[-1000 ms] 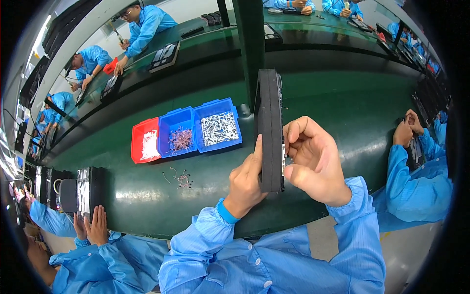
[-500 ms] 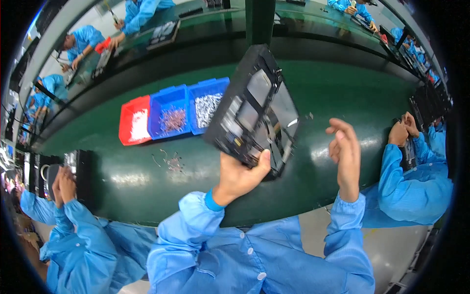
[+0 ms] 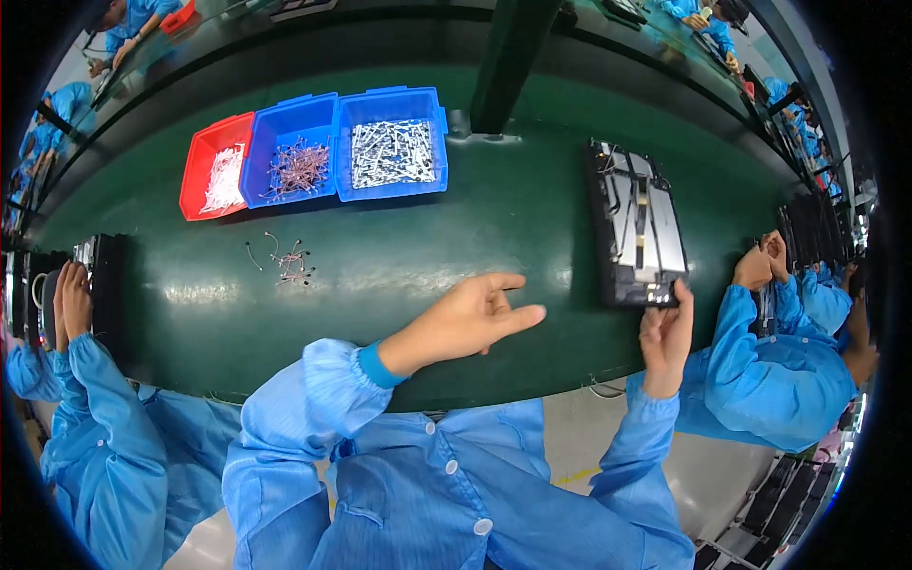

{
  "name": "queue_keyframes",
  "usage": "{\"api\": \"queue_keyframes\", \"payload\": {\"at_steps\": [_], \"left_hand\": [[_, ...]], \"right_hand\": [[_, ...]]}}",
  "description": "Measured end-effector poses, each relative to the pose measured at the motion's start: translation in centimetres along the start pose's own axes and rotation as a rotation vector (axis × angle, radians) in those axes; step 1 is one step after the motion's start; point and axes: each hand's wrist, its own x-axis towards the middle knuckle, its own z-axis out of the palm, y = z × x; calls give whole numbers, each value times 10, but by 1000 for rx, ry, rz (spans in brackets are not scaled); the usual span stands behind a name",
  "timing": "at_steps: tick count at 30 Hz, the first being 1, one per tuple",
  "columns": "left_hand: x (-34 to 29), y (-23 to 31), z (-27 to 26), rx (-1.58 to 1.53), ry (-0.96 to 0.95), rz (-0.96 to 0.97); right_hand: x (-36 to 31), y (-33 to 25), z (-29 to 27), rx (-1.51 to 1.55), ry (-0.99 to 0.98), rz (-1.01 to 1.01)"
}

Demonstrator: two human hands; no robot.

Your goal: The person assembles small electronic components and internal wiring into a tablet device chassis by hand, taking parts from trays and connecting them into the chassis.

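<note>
An opened tablet, black-framed with silver panels and dark strips inside, is at the right over the green table. My right hand grips its near edge, thumb on top and fingers at the underside. Whether the tablet rests fully on the table or is slightly raised, I cannot tell. My left hand is in front of me over the table, empty, with thumb and forefinger apart. Beyond and left of it lies a small heap of thin-wired parts.
A red bin of white pieces stands at the back left. Beside it are a blue bin of reddish wired parts and another blue bin of silvery-white pieces. A green post rises behind. Co-workers sit at both sides, with dark devices at left.
The tablet has passed from my left hand to my right and moved from a raised tilt to a low, flatter position at right. My left hand has let go. The view has shifted.
</note>
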Motion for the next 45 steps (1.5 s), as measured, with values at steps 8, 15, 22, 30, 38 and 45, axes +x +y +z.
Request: {"api": "queue_keyframes", "payload": {"at_steps": [8,15,22,30,38,45], "left_hand": [[-89,-18,-49,251,328,43],[-147,-15,-121,874,1015,274],[-155,-23,-152,1123,1155,232],[-146,-26,-183,1120,1215,237],[-131,-15,-174,695,1183,328],[-70,57,-63,-264,432,298]], "right_hand": [[-27,-11,2,-208,93,-264],[-54,-14,28,-492,17,-547],[-47,29,98,-753,-472,-166],[-43,44,131,-913,-638,-149],[-34,45,140,-952,-710,-212],[-25,36,212,-805,-916,-489]]}}
